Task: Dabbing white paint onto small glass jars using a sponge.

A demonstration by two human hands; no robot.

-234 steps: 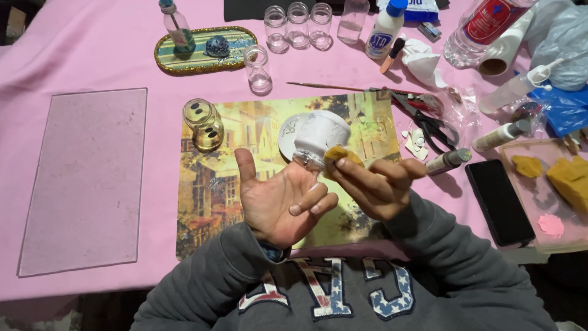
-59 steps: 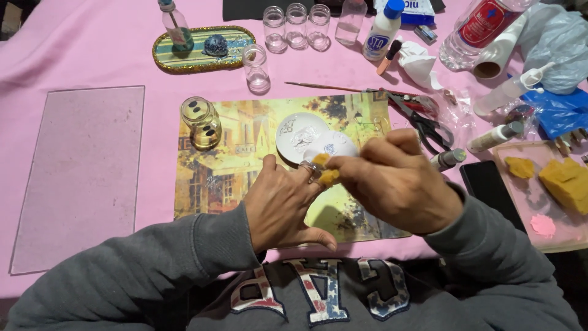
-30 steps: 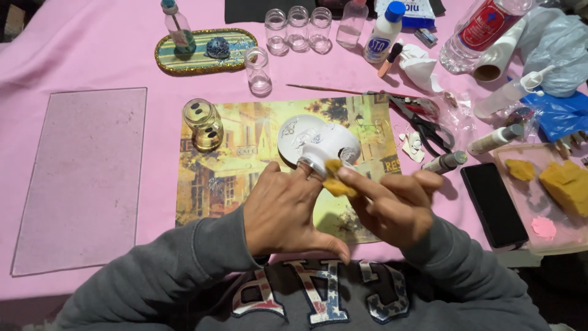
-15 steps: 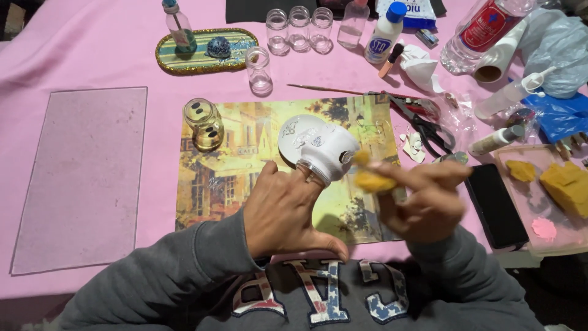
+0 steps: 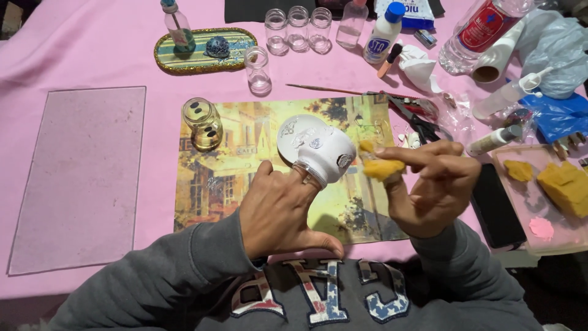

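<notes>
- The left hand (image 5: 278, 211) carries a small white-painted glass jar (image 5: 323, 156) slipped over its fingertips, mouth toward the hand and base pointing away and up-right; the thumb lies spread on the pink tablecloth (image 5: 92, 55)
- The right hand (image 5: 432, 190) is closed in a pinch on a small yellow sponge piece (image 5: 381, 167), held just right of the jar and not quite touching it
- The jar's long axis runs from the left fingers toward the sponge, over a printed street-scene placemat (image 5: 245, 165)
- An amber glass jar with dark spots (image 5: 202, 124) stands on the mat's left end; what it holds cannot be told
- Four clear empty glass jars (image 5: 298, 27) stand farther back
- A pink tray (image 5: 539, 230) to the right holds more yellow sponge chunks
</notes>
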